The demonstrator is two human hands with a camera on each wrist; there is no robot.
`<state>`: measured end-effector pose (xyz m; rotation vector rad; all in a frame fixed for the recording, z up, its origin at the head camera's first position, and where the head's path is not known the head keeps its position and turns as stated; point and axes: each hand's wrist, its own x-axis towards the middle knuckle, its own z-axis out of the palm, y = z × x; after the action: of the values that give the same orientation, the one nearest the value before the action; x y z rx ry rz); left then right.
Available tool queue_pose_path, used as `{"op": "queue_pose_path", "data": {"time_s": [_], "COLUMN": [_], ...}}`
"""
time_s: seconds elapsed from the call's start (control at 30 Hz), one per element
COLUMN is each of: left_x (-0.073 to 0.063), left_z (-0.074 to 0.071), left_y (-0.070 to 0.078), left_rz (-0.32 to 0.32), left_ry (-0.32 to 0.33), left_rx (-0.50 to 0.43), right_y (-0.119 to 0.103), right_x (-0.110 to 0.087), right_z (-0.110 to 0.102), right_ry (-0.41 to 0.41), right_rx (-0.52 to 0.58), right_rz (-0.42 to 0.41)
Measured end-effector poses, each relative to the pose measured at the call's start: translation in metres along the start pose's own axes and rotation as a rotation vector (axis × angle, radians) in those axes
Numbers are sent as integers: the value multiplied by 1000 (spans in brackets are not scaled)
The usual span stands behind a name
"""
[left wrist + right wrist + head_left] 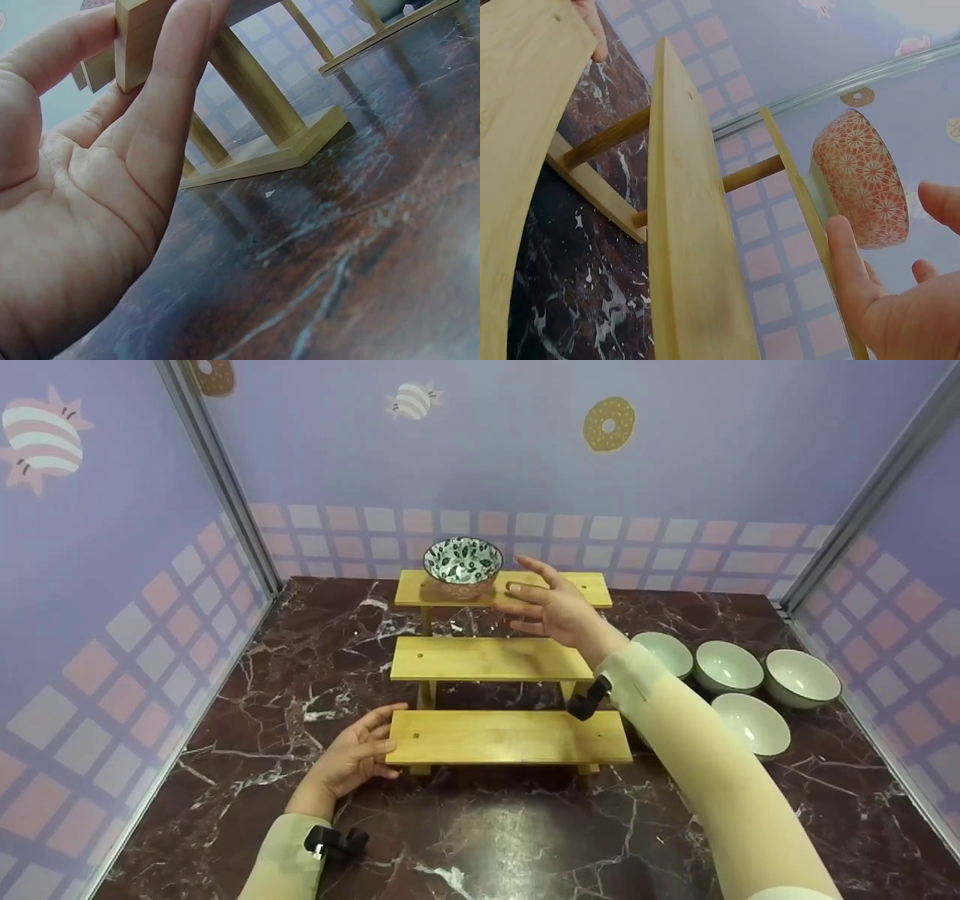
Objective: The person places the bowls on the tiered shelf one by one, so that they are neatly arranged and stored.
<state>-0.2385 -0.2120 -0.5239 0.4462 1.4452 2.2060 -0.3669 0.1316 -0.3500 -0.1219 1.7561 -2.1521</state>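
Observation:
On the top tier of a three-tier wooden stand (510,736), left of its middle, sits a bowl (463,561). Green leaves pattern its inside; the right wrist view shows a red floral pattern on the outside of the bowl (861,180). My left hand (354,757) grips the left end of the lowest board, thumb and fingers on either side of it, as the left wrist view also shows. Just right of the bowl, my right hand (559,607) is held with fingers spread and holds nothing. In the right wrist view, one finger (843,244) reaches close to the bowl's base; contact is unclear.
Right of the stand, several pale bowls (729,666) stand on the dark marbled table (315,660), partly hidden by my right arm. Patterned panels (510,457) enclose the back and both sides.

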Motion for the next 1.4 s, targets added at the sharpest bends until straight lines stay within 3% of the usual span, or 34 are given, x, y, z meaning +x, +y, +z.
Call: {"op": "queue_pose_path", "data": {"time_s": [0.3, 0.7, 0.97, 1.4], "left_x": [0, 0, -1, -1], "left_z": [-2, 0, 0, -2], "left_y": [-1, 0, 1, 0], "left_rz": [4, 0, 1, 13], "left_ry": [-18, -16, -21, -45], "left_rx": [-7, -1, -7, -17], "right_y": [-3, -4, 0, 13], "right_x": [-25, -73, -101, -141], "right_z": [-24, -76, -106, -153], "right_ry": [-30, -60, -38, -51], "right_rx": [-47, -55, -81, -15], "right_rz": [-9, -56, -74, -170]}}
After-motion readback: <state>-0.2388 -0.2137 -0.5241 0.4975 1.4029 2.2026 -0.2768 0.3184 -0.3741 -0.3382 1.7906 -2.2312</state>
